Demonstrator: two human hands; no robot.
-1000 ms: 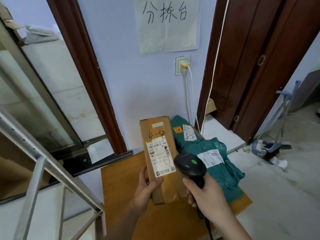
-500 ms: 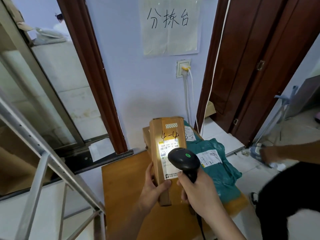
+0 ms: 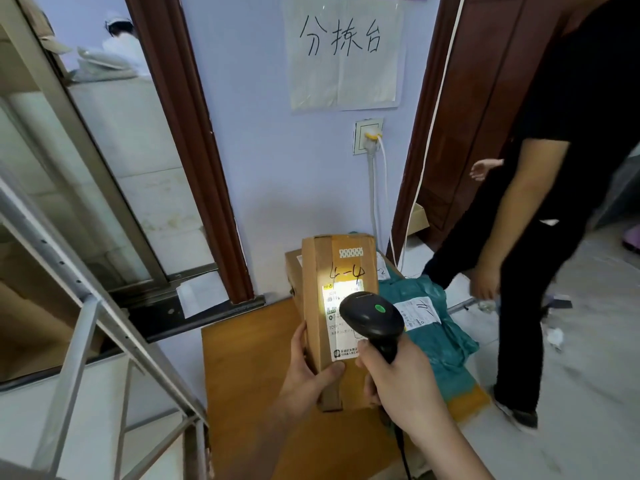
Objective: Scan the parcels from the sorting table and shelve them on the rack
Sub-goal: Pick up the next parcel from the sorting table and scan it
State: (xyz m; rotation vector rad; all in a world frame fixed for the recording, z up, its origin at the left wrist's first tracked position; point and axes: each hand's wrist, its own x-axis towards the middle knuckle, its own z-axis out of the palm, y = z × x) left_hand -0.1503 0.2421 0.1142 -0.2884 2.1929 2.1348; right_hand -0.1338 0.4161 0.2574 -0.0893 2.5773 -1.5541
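Bystander (image 3: 568,188) now beside table (image 3: 242,375), scanner (image 3: 372,315) still lighting parcel (image 3: 337,271)

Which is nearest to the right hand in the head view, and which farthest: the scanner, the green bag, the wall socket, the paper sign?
1. Scanner: gripped in the right hand.
2. Green bag: on the table, just right of the hand.
3. Wall socket: on the wall, above the parcels.
4. Paper sign: higher on the wall, above the socket.

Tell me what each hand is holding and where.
Left hand grips the cardboard parcel at its lower left edge; right hand grips the scanner by its handle.
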